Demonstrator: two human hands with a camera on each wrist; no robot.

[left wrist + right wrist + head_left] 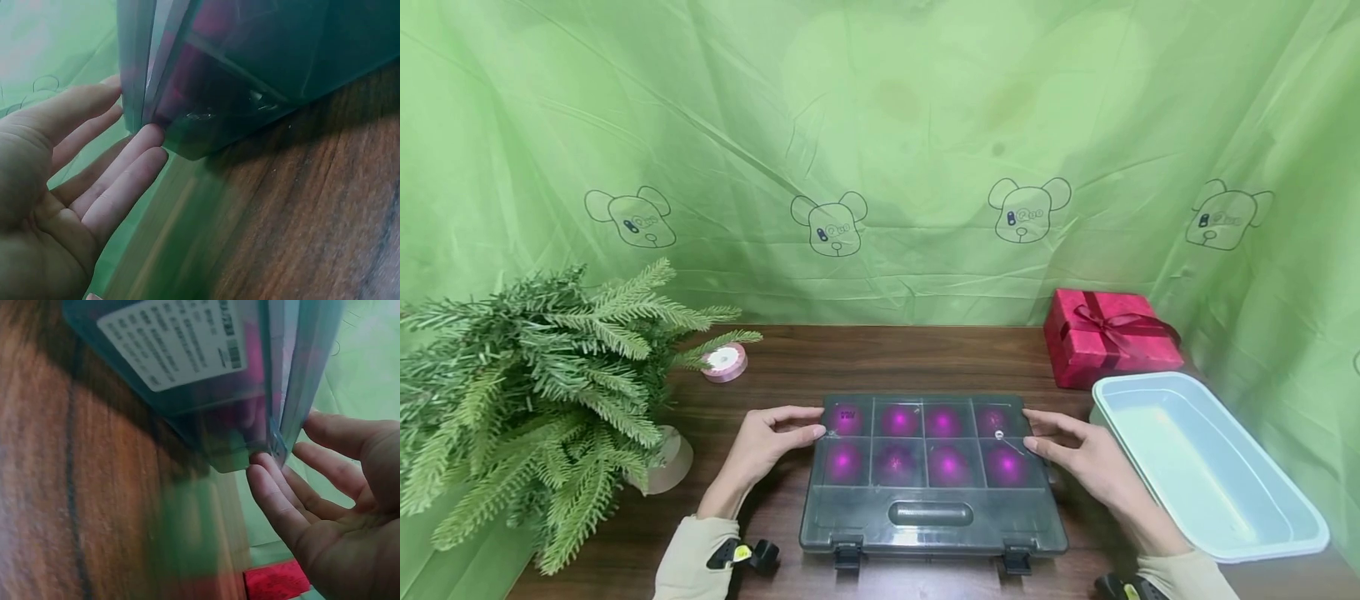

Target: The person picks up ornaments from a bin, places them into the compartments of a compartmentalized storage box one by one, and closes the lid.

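A smoky, see-through plastic compartment case lies on the table with its lid down. Several glowing magenta round shapes show through its compartments. Two black latches jut out along the near edge, with an oblong handle slot between them. My left hand pinches the left side near the far corner, thumb and fingertips at the rim. On the opposite side my right hand does the same. In the right wrist view a white printed label covers part of the case's side wall.
At the left stands an artificial fir tree, with a pink ribbon spool behind its branches. A pale blue plastic tub is at the right, close to my right forearm. Behind it sits a red gift box with a bow. Green cloth hangs behind.
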